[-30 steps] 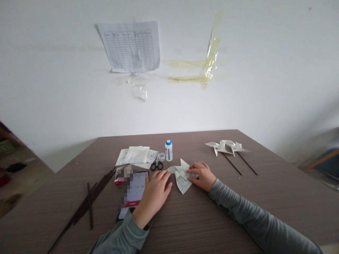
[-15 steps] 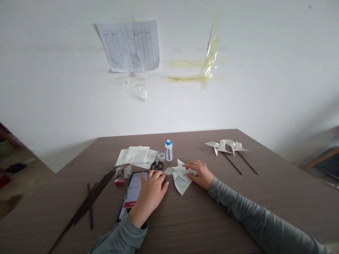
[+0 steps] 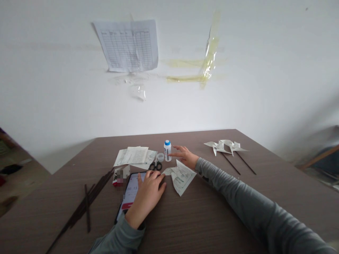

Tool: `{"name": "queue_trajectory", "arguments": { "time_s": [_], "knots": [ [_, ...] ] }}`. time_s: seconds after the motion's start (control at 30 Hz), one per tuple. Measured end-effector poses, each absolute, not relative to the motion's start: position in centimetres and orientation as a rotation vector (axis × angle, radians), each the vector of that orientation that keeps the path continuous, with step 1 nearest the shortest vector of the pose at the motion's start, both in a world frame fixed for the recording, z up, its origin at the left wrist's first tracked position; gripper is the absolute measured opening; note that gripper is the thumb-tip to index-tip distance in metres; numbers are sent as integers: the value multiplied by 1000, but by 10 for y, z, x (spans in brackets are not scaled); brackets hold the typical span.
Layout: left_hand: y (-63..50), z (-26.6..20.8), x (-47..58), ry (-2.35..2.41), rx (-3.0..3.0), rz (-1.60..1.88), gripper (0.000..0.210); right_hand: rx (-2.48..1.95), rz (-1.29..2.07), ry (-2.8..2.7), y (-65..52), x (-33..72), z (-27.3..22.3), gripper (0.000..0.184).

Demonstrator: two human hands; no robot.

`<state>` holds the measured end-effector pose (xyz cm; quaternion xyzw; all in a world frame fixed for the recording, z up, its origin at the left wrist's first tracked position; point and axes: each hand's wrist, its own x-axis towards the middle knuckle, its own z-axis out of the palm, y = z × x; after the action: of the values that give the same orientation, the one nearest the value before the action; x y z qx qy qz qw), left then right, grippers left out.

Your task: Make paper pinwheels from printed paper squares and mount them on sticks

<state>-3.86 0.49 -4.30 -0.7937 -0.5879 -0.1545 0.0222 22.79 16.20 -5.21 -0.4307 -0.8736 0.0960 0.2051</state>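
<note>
My right hand (image 3: 184,156) reaches toward a white glue bottle (image 3: 167,152) with a blue cap. Its fingers are apart around the bottle's right side, and I cannot tell whether they touch it. Just below that hand lies a piece of printed paper (image 3: 182,179), partly folded into pinwheel blades. My left hand (image 3: 149,188) rests with fingers spread over the right edge of a phone (image 3: 131,190), its fingertips near the paper's left tip. Black-handled scissors (image 3: 155,165) and a small clear cup (image 3: 160,157) sit between the left hand and the bottle.
Two finished paper pinwheels (image 3: 215,146) on dark sticks lie at the right. Several dark sticks (image 3: 87,199) are bundled at the left, beside a small red-and-white box (image 3: 119,175). Sheets of printed paper (image 3: 135,156) are stacked farther back. Behind the table (image 3: 201,215) stands a wall.
My right hand has let go of the folded paper and moved up and left to the glue bottle. The left hand stays almost where it was.
</note>
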Motion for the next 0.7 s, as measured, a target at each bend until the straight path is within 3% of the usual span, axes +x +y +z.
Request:
{"name": "queue_trajectory", "arguments": {
  "time_s": [0.33,0.57,0.7],
  "knots": [
    [2,-35,-38,-1867,-2475,-442,43,-1225,380,-2425,175,195,-49,98],
    [0,-33,-36,-1887,-2468,-400,45,-1210,460,-2303,179,208,-54,78],
    [1,-38,-39,-1827,-2468,-416,43,-1211,448,-2251,186,234,-57,80]
  ]
}}
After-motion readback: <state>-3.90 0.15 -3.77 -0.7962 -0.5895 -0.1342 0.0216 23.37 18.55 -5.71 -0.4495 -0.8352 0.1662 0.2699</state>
